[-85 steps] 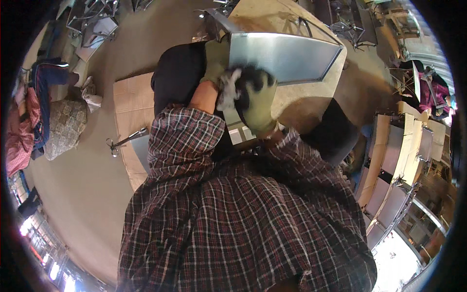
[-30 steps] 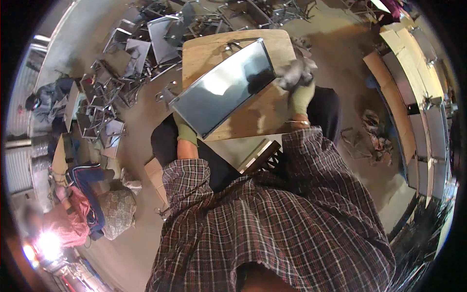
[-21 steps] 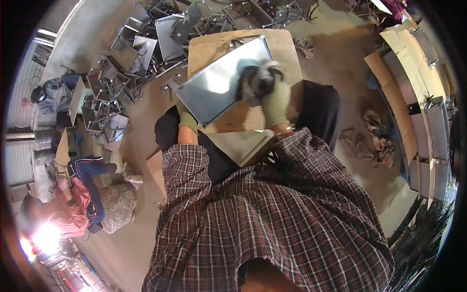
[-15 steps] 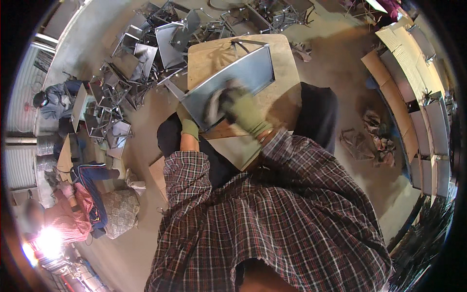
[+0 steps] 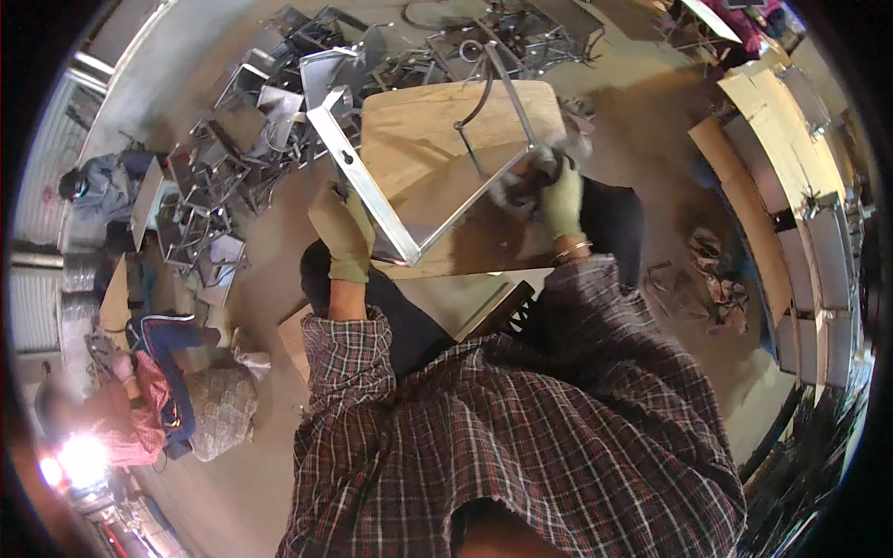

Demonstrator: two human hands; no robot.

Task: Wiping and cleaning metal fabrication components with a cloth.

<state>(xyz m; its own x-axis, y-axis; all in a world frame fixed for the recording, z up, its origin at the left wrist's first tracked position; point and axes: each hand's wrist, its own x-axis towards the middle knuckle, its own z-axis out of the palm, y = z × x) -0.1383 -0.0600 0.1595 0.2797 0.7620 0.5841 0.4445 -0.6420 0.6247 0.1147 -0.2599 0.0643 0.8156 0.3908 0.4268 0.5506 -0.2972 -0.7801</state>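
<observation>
A grey sheet-metal panel (image 5: 365, 184) with a folded rim and bent metal bars stands tilted up on its edge over a wooden board (image 5: 409, 116). One rim, with a dark keyhole-like slot in it, faces up toward me. My left hand (image 5: 341, 231), in a pale green glove, is closed on the panel's left side; its fingertips are partly hidden. At the panel's right edge is my right hand (image 5: 564, 203), gloved likewise and closed around a dark and grey rag (image 5: 521, 181). The rag looks blurred, and its exact make is hard to see.
A heap of similar metal pieces (image 5: 251, 139) lies beyond the board and to the left. Panels (image 5: 809, 246) and cardboard line the right side. Crumpled cloths (image 5: 716, 270) lie on the floor at right. A person (image 5: 139, 400) sits at lower left beside a bright light.
The panel has been tipped from lying face up on the board to standing on edge, its rim showing. My right hand moved with the rag from the panel's middle to its right edge.
</observation>
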